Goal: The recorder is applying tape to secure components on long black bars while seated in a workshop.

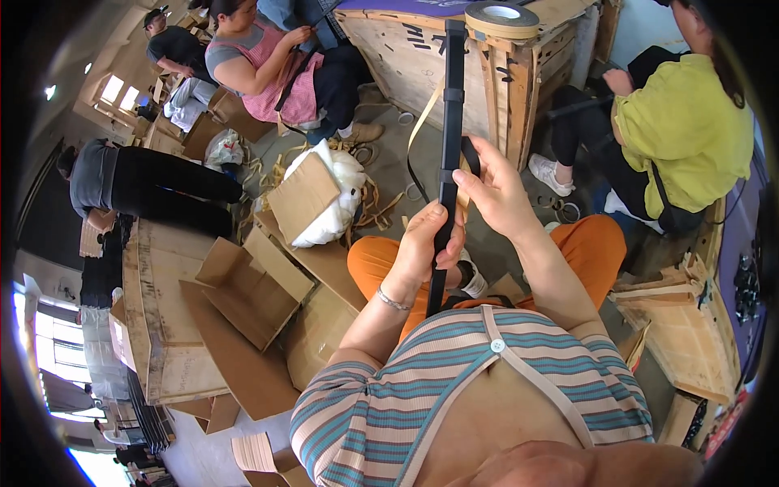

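A long, flat black strap [452, 105] with several raised bands runs from the wooden crate's top edge down to my lap. My left hand [423, 237] is closed round its lower part. Just above and to the right, my right hand [497, 193] pinches the strap, its thumb on the front by one of the bands. A thin strip of tape [421, 122], yellowish on one side and dark on the other, curves down beside the strap toward my hands. Its lower end is hidden behind my fingers. A large tape roll [501, 18] lies on the crate corner.
The wooden crate [507, 97] stands ahead, between a person in a pink apron [280, 85] and one in a yellow-green top [682, 130]. Open cardboard boxes [251, 288], a white bundle [345, 178] and discarded yellowish strips [377, 207] lie to the left. A wooden box [690, 325] stands right.
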`<state>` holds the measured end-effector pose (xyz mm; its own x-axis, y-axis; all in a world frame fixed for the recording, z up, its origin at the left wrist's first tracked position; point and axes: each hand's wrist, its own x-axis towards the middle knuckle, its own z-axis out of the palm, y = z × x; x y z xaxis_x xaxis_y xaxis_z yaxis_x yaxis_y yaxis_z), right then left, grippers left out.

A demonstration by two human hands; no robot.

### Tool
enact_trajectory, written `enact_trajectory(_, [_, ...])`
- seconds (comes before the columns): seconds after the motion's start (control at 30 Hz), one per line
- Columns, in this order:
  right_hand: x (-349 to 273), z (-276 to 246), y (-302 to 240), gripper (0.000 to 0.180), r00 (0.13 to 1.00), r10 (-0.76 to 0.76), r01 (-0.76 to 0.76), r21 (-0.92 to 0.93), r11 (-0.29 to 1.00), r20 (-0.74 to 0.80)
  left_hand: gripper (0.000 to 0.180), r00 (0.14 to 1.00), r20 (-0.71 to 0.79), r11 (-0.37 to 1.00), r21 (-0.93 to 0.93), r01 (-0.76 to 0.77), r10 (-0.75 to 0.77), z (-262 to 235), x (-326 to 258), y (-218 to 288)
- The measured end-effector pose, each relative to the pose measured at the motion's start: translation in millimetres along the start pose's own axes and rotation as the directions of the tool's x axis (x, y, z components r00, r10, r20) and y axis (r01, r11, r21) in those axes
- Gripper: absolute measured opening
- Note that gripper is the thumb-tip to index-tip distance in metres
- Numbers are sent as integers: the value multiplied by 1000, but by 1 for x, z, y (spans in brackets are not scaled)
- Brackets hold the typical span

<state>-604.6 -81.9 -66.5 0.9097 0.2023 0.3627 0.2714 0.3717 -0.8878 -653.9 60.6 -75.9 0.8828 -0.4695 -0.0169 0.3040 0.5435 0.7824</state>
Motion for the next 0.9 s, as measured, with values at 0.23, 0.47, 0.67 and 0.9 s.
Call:
enact_trajectory(0.23, [-20,-13,-14,55,982,113,-119,30,992,153,23,955,-201,939,310,-151,220,-3,10,17])
enact_trajectory(0.47, [-26,3,-13,76,977,-14,-3,80,997,211,25,852,-236,711,672,-204,468,13,22,5])
enact_trajectory(0.67, [-13,-21,-7,43,963,-252,266,-458,849,91,25,872,-213,753,615,-231,441,14,16,6])
enact_trajectory(0.9, [-18,-15,-9,31,991,-124,135,-272,953,56,29,906,-230,855,471,-216,356,18,12,7])
